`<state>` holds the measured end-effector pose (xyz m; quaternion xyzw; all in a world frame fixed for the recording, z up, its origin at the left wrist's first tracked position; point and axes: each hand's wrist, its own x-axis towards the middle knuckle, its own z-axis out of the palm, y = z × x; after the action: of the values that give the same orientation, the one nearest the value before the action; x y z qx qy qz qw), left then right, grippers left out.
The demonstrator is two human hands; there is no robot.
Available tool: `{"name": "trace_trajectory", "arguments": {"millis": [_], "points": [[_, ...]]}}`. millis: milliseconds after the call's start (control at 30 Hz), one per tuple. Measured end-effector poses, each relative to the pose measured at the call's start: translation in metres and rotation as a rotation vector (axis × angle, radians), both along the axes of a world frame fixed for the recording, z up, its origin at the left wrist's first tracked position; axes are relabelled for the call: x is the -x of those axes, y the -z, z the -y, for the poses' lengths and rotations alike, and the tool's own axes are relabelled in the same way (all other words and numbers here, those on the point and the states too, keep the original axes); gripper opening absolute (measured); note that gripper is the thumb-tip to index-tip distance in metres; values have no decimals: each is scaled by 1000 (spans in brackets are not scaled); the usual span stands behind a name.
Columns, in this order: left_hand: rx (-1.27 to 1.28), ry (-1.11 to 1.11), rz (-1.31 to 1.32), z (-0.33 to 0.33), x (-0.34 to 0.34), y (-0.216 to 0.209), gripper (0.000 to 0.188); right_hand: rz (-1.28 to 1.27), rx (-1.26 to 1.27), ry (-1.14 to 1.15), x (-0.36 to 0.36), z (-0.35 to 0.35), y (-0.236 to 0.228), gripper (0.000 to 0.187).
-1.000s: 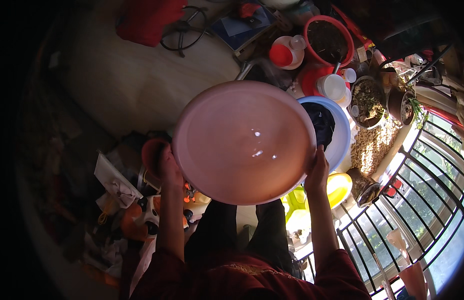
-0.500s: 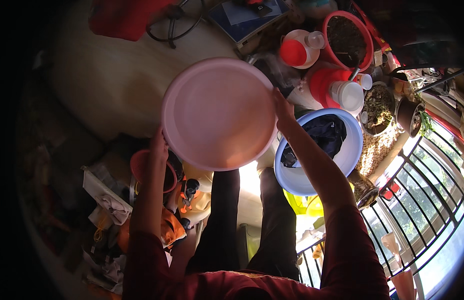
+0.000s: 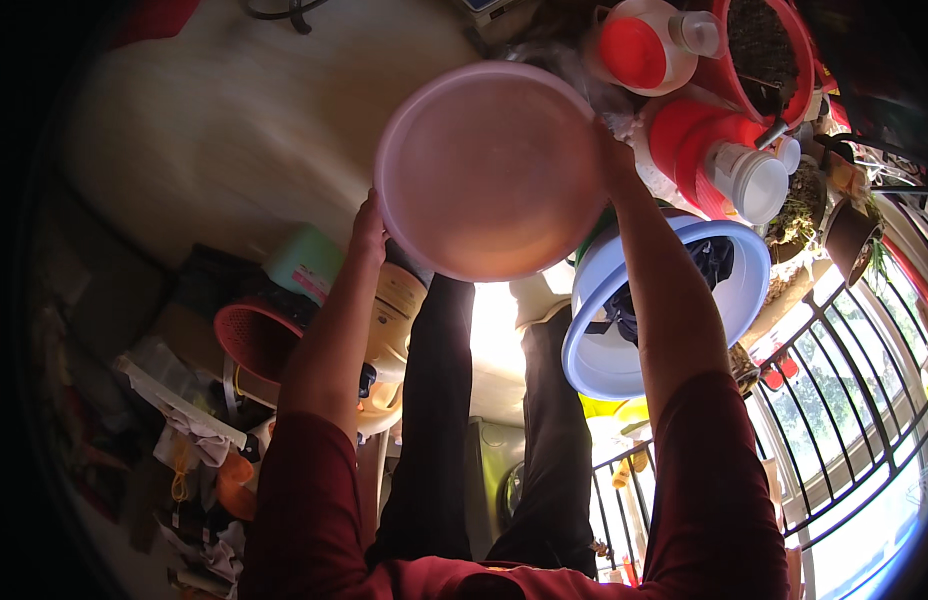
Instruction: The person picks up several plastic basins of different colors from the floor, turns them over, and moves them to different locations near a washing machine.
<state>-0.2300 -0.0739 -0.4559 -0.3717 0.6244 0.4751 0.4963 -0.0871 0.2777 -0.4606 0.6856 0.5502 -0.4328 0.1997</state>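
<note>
Both of my hands hold a round, shallow pink basin (image 3: 494,170) out in front of me, its wide face toward my view. My left hand (image 3: 369,228) grips the rim at the lower left, fingers partly hidden behind it. On the opposite side, my right hand (image 3: 614,165) is closed on the rim in shadow. Below my right forearm stands a light blue basin (image 3: 749,270) with dark cloth (image 3: 722,262) in it. The pink basin overlaps the view of the floor beyond.
Red and white containers (image 3: 674,140) and a red pot of soil (image 3: 759,60) crowd the far right. Left of my legs are a red perforated basket (image 3: 249,340) and a green container (image 3: 306,262). Black window railings (image 3: 844,400) run along the right.
The pink basin and both hands have shifted up and to the right in the picture. My view has moved too, and the green container now shows at the left.
</note>
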Motion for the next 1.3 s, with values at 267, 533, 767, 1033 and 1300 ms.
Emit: {"name": "trace_trajectory", "arguments": {"millis": [267, 533, 767, 1033, 1300], "points": [[54, 245, -86, -38, -3, 19, 57, -244, -71, -598, -58, -44, 101, 56], [-4, 251, -80, -45, 19, 28, 45, -420, -9, -373, -31, -41, 74, 55], [-1, 245, -148, -55, 41, 22, 48, -335, 226, 141, -17, -44, 102, 80], [114, 523, -234, -41, 32, 20, 65, 286, -272, -213, 22, -29, 48, 69], [26, 474, -16, -14, -55, -58, 62, -775, -11, 136, 46, 66, -122, 26]]}}
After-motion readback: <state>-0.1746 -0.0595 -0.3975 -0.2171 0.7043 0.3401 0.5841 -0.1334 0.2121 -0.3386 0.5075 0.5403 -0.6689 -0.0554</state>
